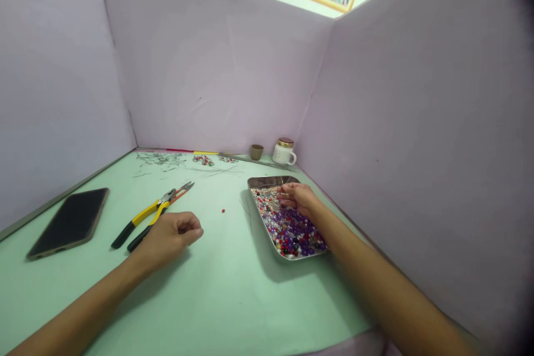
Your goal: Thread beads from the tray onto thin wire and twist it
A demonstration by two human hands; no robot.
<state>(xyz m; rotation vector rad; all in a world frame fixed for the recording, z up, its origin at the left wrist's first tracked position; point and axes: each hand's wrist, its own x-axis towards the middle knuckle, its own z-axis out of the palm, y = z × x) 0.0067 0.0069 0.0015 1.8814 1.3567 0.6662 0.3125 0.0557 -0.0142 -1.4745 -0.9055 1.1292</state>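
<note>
A metal tray (273, 250) full of red, purple, white and black beads lies right of the middle. Over its far part is my right hand (297, 198), fingers closed together around a thin wire (282, 179) whose tip shows above them. My left hand (173, 236) rests on the green table, fingers curled and thumb near the index finger; whatever it may hold is hidden or too small to name. Yellow-and-black pliers (146, 212) lie just beyond it, beside orange-handled cutters (182, 192). A single red bead (223, 211) sits between the hands.
A dark phone (70, 219) lies at the left. Along the back are wire pieces (161, 159), beaded pieces (203, 160), a small brown cup (256, 152) and a white lidded mug (283, 153). Pale partition walls (217, 67) stand around the green table (200, 300).
</note>
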